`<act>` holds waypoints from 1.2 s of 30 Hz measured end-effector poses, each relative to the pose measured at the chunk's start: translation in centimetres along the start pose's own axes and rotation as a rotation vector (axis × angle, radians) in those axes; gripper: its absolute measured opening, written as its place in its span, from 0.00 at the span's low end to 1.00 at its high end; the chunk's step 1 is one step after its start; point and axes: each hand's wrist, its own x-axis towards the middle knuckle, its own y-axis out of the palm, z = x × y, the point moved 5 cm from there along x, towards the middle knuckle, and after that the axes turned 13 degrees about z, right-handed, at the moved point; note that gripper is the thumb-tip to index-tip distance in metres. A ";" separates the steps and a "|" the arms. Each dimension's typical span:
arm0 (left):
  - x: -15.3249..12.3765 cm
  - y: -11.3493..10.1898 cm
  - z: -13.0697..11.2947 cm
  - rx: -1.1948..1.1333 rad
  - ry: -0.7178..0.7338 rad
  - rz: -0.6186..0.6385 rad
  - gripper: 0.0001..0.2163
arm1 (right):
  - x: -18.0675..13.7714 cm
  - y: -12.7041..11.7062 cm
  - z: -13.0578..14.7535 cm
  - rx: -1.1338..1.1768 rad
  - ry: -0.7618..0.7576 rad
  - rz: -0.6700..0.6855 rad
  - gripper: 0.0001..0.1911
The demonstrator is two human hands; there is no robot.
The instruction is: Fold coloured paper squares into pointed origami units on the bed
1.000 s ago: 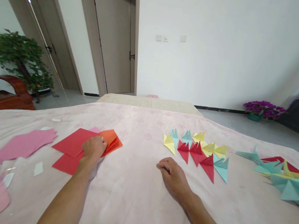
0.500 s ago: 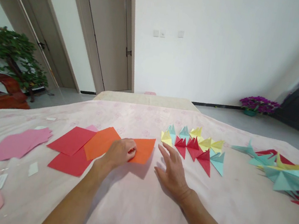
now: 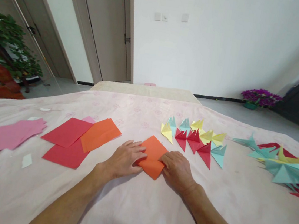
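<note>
A square sheet of orange paper lies on the tablecloth in front of me, one corner pointing away and one toward me. At its left corner, my left hand has its fingers and thumb closed on the edge. My right hand pinches the right corner, with its fingers curled and their tips partly hidden. Another orange sheet rests to the left, overlapping a red sheet. Just beyond my right hand stand several folded paper cranes, among them a red crane.
Pink sheets are fanned out at the far left, near a small white scrap. A pile of folded cranes in blue, yellow and red covers the right side. The patterned tablecloth spreads under everything.
The orange sheet has come down flat and turned corner-forward, nearer to me. My right hand, empty before, now grips its right corner. My left hand has shifted to the left corner.
</note>
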 end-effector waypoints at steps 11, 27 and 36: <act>0.3 0.9 1.4 -0.228 -0.308 -0.161 0.19 | 0.2 0.0 -2.3 0.489 0.236 0.067 0.21; 1.5 1.6 0.6 -0.048 -0.470 -0.082 0.07 | 0.5 -0.6 -0.8 -0.053 0.521 0.249 0.14; 1.5 1.4 0.7 -0.104 -0.476 -0.069 0.08 | 0.4 -0.6 -0.6 -0.085 0.543 0.276 0.06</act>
